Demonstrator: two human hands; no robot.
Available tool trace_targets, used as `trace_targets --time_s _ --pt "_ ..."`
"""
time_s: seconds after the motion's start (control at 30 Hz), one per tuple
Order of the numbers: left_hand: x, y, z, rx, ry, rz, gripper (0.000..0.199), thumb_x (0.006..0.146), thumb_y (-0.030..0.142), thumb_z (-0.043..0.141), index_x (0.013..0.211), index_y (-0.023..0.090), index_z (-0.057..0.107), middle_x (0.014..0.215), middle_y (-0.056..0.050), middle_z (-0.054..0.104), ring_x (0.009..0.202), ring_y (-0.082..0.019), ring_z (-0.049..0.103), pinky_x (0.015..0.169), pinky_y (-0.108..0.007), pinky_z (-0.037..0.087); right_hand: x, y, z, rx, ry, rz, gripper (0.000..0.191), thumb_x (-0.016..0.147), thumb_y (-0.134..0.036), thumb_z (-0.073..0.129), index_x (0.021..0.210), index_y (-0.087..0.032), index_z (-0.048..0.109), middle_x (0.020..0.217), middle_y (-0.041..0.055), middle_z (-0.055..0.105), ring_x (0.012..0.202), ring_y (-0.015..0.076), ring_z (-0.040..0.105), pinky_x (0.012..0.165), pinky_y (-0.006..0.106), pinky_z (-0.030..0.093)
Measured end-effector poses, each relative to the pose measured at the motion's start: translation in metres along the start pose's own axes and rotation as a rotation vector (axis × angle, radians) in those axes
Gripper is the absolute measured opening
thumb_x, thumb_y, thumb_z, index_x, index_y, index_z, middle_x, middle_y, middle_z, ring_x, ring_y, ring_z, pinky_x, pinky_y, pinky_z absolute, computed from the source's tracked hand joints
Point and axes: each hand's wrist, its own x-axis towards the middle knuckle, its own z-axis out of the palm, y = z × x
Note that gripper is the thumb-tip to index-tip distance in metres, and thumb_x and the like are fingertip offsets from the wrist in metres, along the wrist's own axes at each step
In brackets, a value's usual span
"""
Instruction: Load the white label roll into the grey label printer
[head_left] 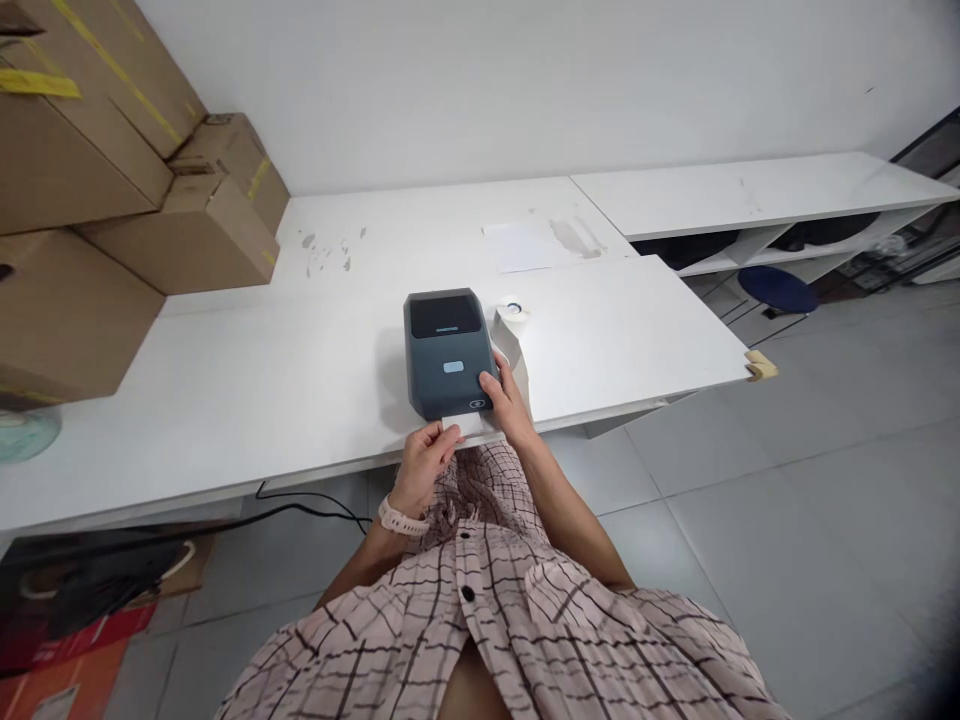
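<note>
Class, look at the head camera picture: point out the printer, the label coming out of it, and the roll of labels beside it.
Printer (448, 350), head view, on its dark top cover.
Label (466, 425), head view, on the white strip at the printer's front slot.
Roll (513, 312), head view, on its top face near the core.

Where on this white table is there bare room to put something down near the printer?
Bare tabletop lies between the cardboard boxes and the label printer. More lies from the label roll out to the right corner. It is crowded at the printer's front, where the left hand pinches the label and the right hand rests.
</note>
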Motion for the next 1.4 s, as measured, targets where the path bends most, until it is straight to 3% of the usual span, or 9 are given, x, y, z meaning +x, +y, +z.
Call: trace_targets --time_s 0.1,0.2,0.33,0.53,0.83,1.0,1.13,1.27,1.4 --pt "0.001 0.008 -0.002 0.055 -0.005 0.084 0.050 0.080 0.051 0.072 0.053 0.022 0.042 0.047 0.008 0.030 0.049 -0.008 0.028 0.073 -0.030 0.048 -0.004 -0.007 0.004 -0.145 0.123 -0.115 0.062 0.095 -0.054 0.049 0.149 -0.024 0.042 0.152 0.0118 0.053 0.140 0.0306 0.049 0.114 0.053 0.043" --pt "-0.002 0.004 -0.003 0.096 0.001 0.095 0.049 0.080 0.053 0.071 0.054 0.021 0.046 0.048 0.007 0.036 0.049 -0.009 0.032 0.066 -0.028 0.045 -0.010 -0.023 0.008 -0.438 0.254 -0.362 0.041 0.098 -0.040 0.047 0.137 -0.028 0.054 0.145 0.0091 0.059 0.145 0.0318 0.042 0.117 0.059 0.036" --pt "-0.007 -0.006 -0.010 0.095 0.030 0.052 0.044 0.082 0.057 0.067 0.062 0.020 0.059 0.051 0.004 0.046 0.050 -0.010 0.038 0.051 -0.025 0.032 -0.015 -0.042 0.012 -0.729 0.074 -0.566 0.032 0.098 -0.030 0.047 0.127 -0.031 0.060 0.118 0.0052 0.074 0.140 0.0298 0.050 0.124 0.058 0.022" --pt "-0.005 0.004 -0.028 0.039 0.246 0.161 0.038 0.086 0.053 0.064 0.067 0.019 0.065 0.054 0.003 0.044 0.050 -0.010 0.039 0.049 -0.025 0.032 -0.024 -0.043 0.022 -0.782 -0.004 -0.542 0.025 0.101 -0.030 0.045 0.120 -0.030 0.061 0.127 0.0046 0.072 0.128 0.0277 0.059 0.124 0.056 0.016" --pt "0.013 0.023 -0.054 -0.003 0.389 0.302 0.031 0.087 0.043 0.064 0.069 0.018 0.068 0.056 0.002 0.046 0.051 -0.009 0.039 0.048 -0.023 0.032 -0.032 -0.056 -0.009 -0.416 0.040 -0.410 0.048 0.101 -0.051 0.048 0.145 -0.033 0.046 0.163 0.0067 0.038 0.151 0.0303 0.033 0.120 0.055 0.035" --pt "0.040 0.028 -0.061 0.065 0.372 0.304 0.032 0.088 0.046 0.060 0.078 0.017 0.069 0.064 0.000 0.052 0.054 -0.010 0.043 0.051 -0.024 0.036 -0.007 -0.088 -0.022 -0.215 -0.017 -0.342 0.059 0.099 -0.064 0.044 0.150 -0.035 0.044 0.159 0.0064 0.045 0.147 0.0322 0.040 0.118 0.055 0.040" --pt "0.077 0.037 -0.053 0.101 0.373 0.288 0.031 0.082 0.038 0.066 0.105 0.017 0.068 0.099 -0.007 0.067 0.086 -0.016 0.061 0.074 -0.028 0.050 0.024 -0.112 -0.025 -0.055 -0.066 -0.348 0.071 0.096 -0.072 0.043 0.154 -0.033 0.036 0.163 0.0072 0.039 0.152 0.0296 0.035 0.123 0.050 0.035" --pt "0.110 0.042 -0.045 0.205 0.328 0.285 0.050 0.078 0.034 0.073 0.124 0.018 0.060 0.126 -0.013 0.063 0.112 -0.023 0.060 0.092 -0.035 0.051 0.075 -0.124 -0.025 -0.033 -0.098 -0.387 0.082 0.092 -0.081 0.035 0.159 -0.036 0.022 0.167 0.0054 0.030 0.155 0.0283 0.028 0.124 0.051 0.031" --pt "0.128 0.044 -0.044 0.310 0.321 0.265 0.063 0.073 0.031 0.078 0.131 0.020 0.054 0.131 -0.014 0.060 0.120 -0.026 0.059 0.095 -0.038 0.051 0.134 -0.130 -0.021 -0.076 -0.114 -0.438 0.088 0.089 -0.086 0.033 0.160 -0.037 0.016 0.168 0.0046 0.027 0.156 0.0279 0.025 0.124 0.054 0.029"
